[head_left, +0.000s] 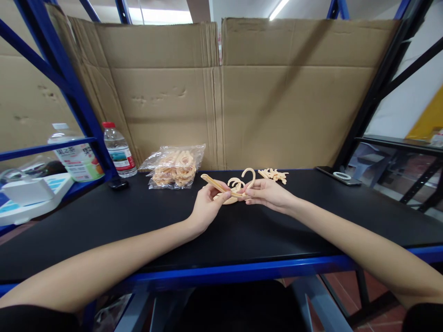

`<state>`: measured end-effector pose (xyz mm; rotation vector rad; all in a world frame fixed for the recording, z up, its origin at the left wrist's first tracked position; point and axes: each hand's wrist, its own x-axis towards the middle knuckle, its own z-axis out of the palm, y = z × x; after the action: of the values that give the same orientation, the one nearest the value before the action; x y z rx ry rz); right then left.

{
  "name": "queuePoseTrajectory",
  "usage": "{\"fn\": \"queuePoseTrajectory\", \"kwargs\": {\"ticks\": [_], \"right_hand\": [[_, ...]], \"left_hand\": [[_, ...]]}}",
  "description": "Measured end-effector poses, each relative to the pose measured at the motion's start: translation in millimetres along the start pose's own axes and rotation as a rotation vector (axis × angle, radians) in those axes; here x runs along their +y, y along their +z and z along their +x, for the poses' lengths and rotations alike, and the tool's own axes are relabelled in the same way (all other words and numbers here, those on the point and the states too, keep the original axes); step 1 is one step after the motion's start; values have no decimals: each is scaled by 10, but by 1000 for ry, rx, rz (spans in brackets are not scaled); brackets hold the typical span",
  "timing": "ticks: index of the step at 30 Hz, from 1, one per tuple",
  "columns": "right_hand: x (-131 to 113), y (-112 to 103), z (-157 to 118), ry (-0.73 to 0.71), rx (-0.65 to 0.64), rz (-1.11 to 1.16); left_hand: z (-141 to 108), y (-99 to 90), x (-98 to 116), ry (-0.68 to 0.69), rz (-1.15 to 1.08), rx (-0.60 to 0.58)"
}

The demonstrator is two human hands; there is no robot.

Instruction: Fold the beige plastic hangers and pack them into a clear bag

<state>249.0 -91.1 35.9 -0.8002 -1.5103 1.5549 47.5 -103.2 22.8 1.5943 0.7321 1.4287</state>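
Note:
A small beige clothes hanger point(215, 183) is held between both of my hands above the black table. My left hand point(205, 205) pinches its long arm, which points up to the left. Near the base of the upright hook point(253, 174), the fingers of my right hand point(269, 193) are closed on the hanger. Just beyond my fingertips lie more beige hooked pieces point(236, 183), partly covered by my hands. Behind my right hand sits a pile of small beige pieces point(275, 174).
A clear plastic bag point(177, 167) of beige pieces stands at the back left, beside a red-capped water bottle point(119, 151). A phone point(337, 176) with a white ring on it lies at the back right. Cardboard point(297, 97) walls the table's far edge.

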Motion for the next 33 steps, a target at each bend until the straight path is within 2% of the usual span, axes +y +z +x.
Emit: {"fn": "queuePoseTrajectory", "kwargs": {"ticks": [11, 24, 33], "right_hand": [[11, 2, 12, 80, -51, 35], [75, 117, 5, -65, 99, -79], [69, 177, -12, -131, 140, -136]], "left_hand": [[-10, -10, -23, 55, 65, -63], [-24, -8, -4, 48, 90, -66], [-29, -7, -6, 28, 82, -51]]}}
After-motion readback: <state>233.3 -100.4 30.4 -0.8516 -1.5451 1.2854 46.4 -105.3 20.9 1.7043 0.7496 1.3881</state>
